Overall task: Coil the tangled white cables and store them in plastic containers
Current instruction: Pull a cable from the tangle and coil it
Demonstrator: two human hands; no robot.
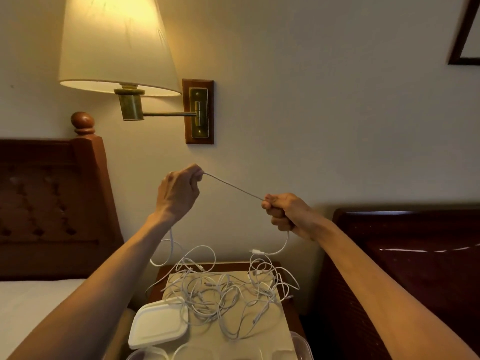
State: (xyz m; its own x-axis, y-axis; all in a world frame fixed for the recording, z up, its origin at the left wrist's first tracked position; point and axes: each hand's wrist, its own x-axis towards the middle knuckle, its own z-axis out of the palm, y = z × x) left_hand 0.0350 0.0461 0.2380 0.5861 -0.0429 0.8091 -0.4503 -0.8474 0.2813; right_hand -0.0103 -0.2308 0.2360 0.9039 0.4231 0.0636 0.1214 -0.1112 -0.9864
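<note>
I count 2 hands, left [179, 193] + right [288, 214], 1 cable tangle [220, 294], 1 lid [158, 323], 1 lamp [117, 45].

two bare forearms come up from the bottom corners, with no sleeve showing anywhere along them. the left hand [179, 193] and the right hand [288, 211] are bare as well: no ring, watch, band or glove shows on either. tendons and knuckles show on the backs of both hands, and the wrists are slim.
</note>
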